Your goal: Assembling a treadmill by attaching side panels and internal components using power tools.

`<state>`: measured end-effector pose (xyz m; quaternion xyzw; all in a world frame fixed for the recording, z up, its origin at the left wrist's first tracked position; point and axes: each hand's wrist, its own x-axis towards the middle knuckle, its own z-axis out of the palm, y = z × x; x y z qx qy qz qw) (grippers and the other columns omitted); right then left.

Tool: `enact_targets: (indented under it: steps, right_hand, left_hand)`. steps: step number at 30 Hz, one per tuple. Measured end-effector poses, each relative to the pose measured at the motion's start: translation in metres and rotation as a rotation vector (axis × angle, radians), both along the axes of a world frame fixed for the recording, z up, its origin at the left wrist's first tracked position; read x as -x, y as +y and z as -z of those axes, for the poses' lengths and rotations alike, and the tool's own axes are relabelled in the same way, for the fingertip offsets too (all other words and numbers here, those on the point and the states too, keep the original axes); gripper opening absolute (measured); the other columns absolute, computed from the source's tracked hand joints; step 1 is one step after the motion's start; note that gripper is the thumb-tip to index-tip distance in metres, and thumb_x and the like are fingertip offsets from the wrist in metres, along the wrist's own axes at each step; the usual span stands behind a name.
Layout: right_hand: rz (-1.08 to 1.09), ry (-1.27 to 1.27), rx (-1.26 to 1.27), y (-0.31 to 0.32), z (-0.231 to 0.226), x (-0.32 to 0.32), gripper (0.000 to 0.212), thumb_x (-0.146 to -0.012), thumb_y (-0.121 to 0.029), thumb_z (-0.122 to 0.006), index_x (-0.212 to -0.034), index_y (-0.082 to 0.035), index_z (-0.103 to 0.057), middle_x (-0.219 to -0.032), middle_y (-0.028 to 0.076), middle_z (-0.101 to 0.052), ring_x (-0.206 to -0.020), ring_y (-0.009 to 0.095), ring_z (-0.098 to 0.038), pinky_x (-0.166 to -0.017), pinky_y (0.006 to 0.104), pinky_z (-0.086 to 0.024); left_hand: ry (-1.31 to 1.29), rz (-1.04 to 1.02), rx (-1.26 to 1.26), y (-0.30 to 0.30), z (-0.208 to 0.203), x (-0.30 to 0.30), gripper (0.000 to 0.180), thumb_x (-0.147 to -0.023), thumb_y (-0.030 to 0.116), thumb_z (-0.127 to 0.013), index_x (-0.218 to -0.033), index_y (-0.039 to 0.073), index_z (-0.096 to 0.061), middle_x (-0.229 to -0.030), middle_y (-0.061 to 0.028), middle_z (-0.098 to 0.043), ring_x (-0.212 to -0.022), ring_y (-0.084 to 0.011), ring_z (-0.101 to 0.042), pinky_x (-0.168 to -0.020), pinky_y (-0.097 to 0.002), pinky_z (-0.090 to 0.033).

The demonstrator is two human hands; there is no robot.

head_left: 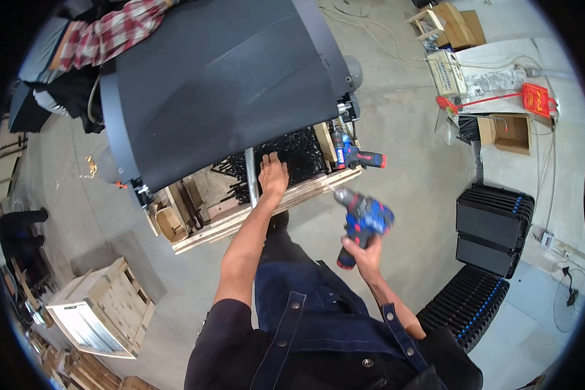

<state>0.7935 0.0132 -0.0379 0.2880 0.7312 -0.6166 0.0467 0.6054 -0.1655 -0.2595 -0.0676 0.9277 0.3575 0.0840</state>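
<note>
My right hand (366,255) is wrapped round the handle of a blue and black cordless drill (368,218), held in the air to the right of the wooden tray, its bit toward the upper left. The drill is slightly blurred. My left hand (273,177) reaches over a heap of thin black rod-like pieces (302,159) in the wooden tray (286,197). Its fingers are a little apart and bent down at the heap; what the tips touch is hidden. Beside this hand a silvery metal tube (251,175) comes down from under a large black belt (221,71).
A second blue drill (357,158) lies at the tray's right end. Far left, a person in a plaid sleeve (114,36) leans at the belt. A wooden crate (104,305) stands lower left. Black stacked frames (491,227) and an open cardboard box (510,133) are at right.
</note>
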Motion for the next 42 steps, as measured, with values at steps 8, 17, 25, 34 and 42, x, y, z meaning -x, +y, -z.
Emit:
enact_targets:
  steps: [8,17,25,34,42]
  right_hand:
    - [-0.080,-0.221,0.220,0.014,-0.001,-0.037,0.045,-0.073,0.001,-0.083,-0.115,-0.004,-0.067,-0.105,0.004,-0.074,-0.095,0.013,-0.069,-0.084,0.0318,-0.057]
    - [0.000,-0.140,0.392,0.027,0.006,-0.060,0.045,-0.076,0.005,-0.079,-0.118,-0.003,-0.064,-0.105,0.005,-0.073,-0.095,0.014,-0.069,-0.087,0.0321,-0.056]
    - [-0.172,0.189,0.402,0.053,-0.020,-0.012,0.034,-0.076,0.004,-0.077,-0.108,-0.002,-0.068,-0.101,0.003,-0.072,-0.090,0.010,-0.065,-0.082,0.0288,-0.053]
    - [-0.214,0.224,0.490,0.044,-0.060,-0.020,0.035,-0.080,0.003,-0.076,-0.114,-0.003,-0.069,-0.106,0.005,-0.075,-0.094,0.008,-0.066,-0.083,0.0281,-0.054]
    - [-0.307,0.231,0.319,0.069,-0.046,-0.032,0.040,-0.079,-0.005,-0.081,-0.116,-0.002,-0.068,-0.105,0.007,-0.075,-0.095,0.010,-0.068,-0.083,0.0302,-0.055]
  left_hand:
    - [0.143,0.181,0.138,0.037,0.029,0.014,0.019,-0.086,0.007,-0.071,-0.101,0.004,-0.060,-0.101,-0.0178,-0.065,-0.087,-0.0376,-0.071,-0.068,-0.0460,-0.062]
    - [0.050,0.211,0.031,-0.027,0.040,0.011,0.023,-0.091,0.009,-0.067,-0.112,0.000,-0.067,-0.097,-0.0260,-0.072,-0.090,-0.0391,-0.072,-0.076,-0.0453,-0.059]
    - [-0.622,-0.370,-1.547,0.009,-0.135,-0.081,0.015,-0.101,0.017,-0.064,-0.113,0.008,-0.066,-0.113,-0.0114,-0.073,-0.096,-0.0218,-0.073,-0.082,-0.0339,-0.063]
    - [-0.561,-0.542,-1.706,0.034,-0.228,-0.116,0.019,-0.100,0.026,-0.066,-0.105,0.008,-0.066,-0.103,-0.0049,-0.072,-0.091,-0.0149,-0.070,-0.075,-0.0278,-0.059]
    - [-0.635,-0.449,-1.646,0.035,-0.257,-0.110,0.020,-0.098,0.027,-0.068,-0.104,0.009,-0.067,-0.098,-0.0045,-0.073,-0.081,-0.0134,-0.070,-0.070,-0.0256,-0.061]
